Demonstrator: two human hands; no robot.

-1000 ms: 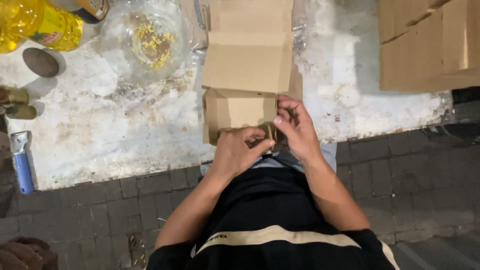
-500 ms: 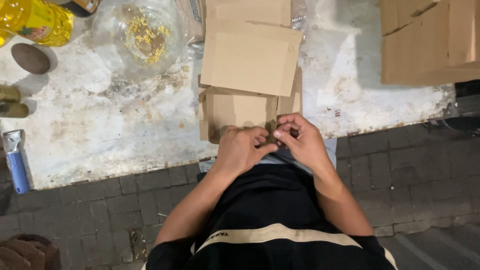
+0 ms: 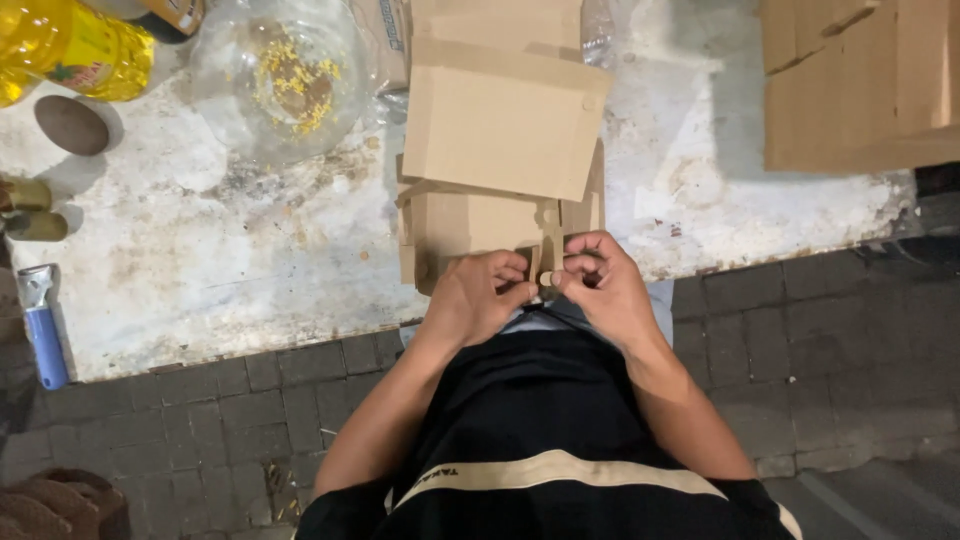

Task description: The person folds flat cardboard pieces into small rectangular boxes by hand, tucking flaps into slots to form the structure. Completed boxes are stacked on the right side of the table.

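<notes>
Cardboard box [image 3: 470, 235], partly folded and brown, is lying at the near edge of the tabletop [image 3: 250, 270], right in front of the person, with a larger loose flap [image 3: 500, 120] resting across its far side. Both hands are meeting at its near right corner: the left hand [image 3: 475, 298] is curling its fingers down onto the box's front wall, while the right hand [image 3: 605, 285] is pinching a small tab [image 3: 546, 279] between thumb and fingertips, both nearly closed. A risk lies in that thin tab: pulled or bent too hard, it is likely tearing or creasing rather than locking. With the box sitting so close to the tabletop's edge, a firm push could be sliding it off toward the brick floor [image 3: 200, 430]. Pushed the other way, it could be nudging the flap against the glass bowl [image 3: 275, 75] just beyond. Farther left, well apart, a yellow oil bottle [image 3: 70, 45], a brown stone-like lump [image 3: 70, 125] and a blue-handled tool [image 3: 42, 325] are lying, while more cardboard [image 3: 860, 80] is stacked at the far right.
</notes>
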